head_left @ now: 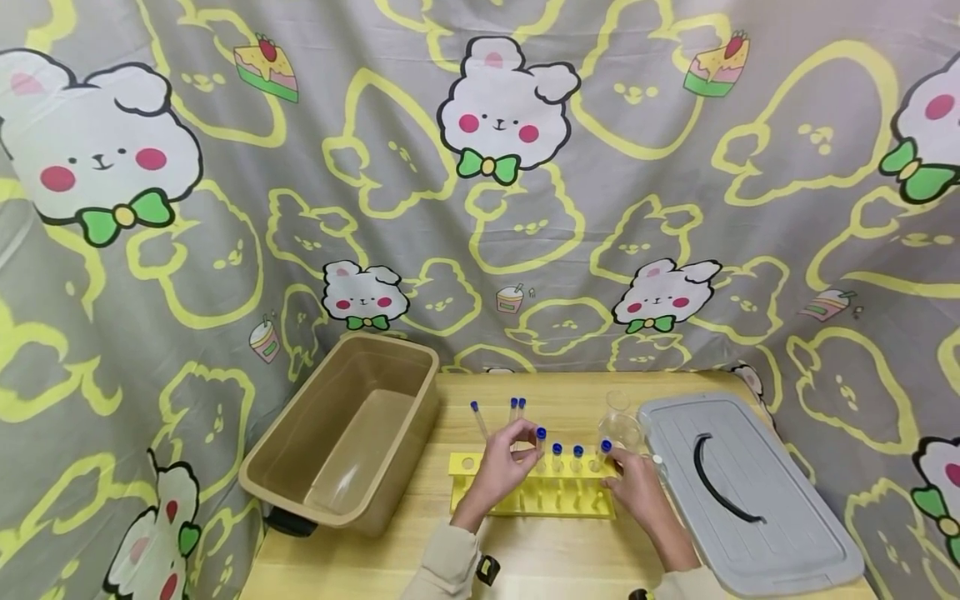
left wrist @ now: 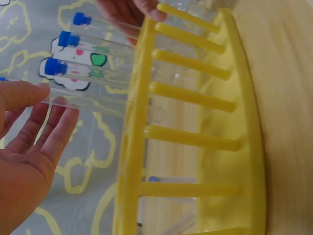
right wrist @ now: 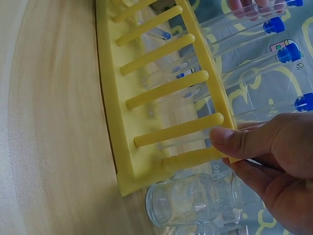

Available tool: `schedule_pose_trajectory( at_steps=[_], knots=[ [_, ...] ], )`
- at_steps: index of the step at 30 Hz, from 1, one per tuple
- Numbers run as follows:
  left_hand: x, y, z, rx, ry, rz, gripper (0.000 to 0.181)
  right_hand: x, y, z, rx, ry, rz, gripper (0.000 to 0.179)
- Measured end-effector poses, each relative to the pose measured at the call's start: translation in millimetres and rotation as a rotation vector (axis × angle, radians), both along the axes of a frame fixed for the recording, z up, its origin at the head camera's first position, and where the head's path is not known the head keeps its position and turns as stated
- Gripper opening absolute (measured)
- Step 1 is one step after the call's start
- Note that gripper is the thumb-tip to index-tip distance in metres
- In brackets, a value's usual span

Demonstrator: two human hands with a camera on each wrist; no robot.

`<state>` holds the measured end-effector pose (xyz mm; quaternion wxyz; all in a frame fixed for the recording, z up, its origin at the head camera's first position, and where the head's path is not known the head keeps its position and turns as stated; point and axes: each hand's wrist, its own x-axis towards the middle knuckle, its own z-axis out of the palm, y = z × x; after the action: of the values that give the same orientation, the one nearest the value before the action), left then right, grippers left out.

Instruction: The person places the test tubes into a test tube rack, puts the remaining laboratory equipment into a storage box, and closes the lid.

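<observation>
A yellow test tube rack (head_left: 459, 493) stands on the table, with several clear, blue-capped test tubes (left wrist: 93, 47) upright in its right part. My left hand (head_left: 504, 462) pinches another test tube (left wrist: 66, 103) near its blue cap, between thumb and fingers; its lower part reaches into the rack's top plate. At the rack's right end, my right hand (head_left: 637, 487) holds the top plate, thumb (right wrist: 226, 137) on the near side and fingers beneath. The rightmost tube's blue cap (right wrist: 304, 102) is just beside that hand.
Behind the rack lie more blue-capped tubes (head_left: 478, 419). Clear glassware (right wrist: 183, 199) stands close by the rack's right end. A deep brown bin (head_left: 408, 400) is at left, and a grey lid (head_left: 750, 450) with a black handle lies at right. A patterned curtain (head_left: 525, 225) surrounds the table.
</observation>
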<state>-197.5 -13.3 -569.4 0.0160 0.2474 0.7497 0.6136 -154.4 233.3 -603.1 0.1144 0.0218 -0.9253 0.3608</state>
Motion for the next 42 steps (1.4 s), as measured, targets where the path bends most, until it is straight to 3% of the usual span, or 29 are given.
schedule_pose_trajectory(
  at_steps=[9,20,32,42],
  knots=[
    [3.9,0.1,-10.0,-0.015,-0.016,0.019,0.027,-0.1,0.3,1.5,-0.023,-0.041,0.009,0.035],
    [5.7,2.0,-19.8,-0.056,0.007,0.045,0.033,-1.3,1.6,2.8,0.018,-0.007,0.016,0.034],
    [2.0,0.9,-23.9,-0.126,0.016,0.032,0.032,-7.0,2.6,3.7,0.038,-0.053,0.029,0.038],
    [3.0,4.2,-23.7,-0.127,-0.023,0.027,0.030,-6.8,4.1,4.0,0.018,-0.064,0.035,0.039]
  ],
)
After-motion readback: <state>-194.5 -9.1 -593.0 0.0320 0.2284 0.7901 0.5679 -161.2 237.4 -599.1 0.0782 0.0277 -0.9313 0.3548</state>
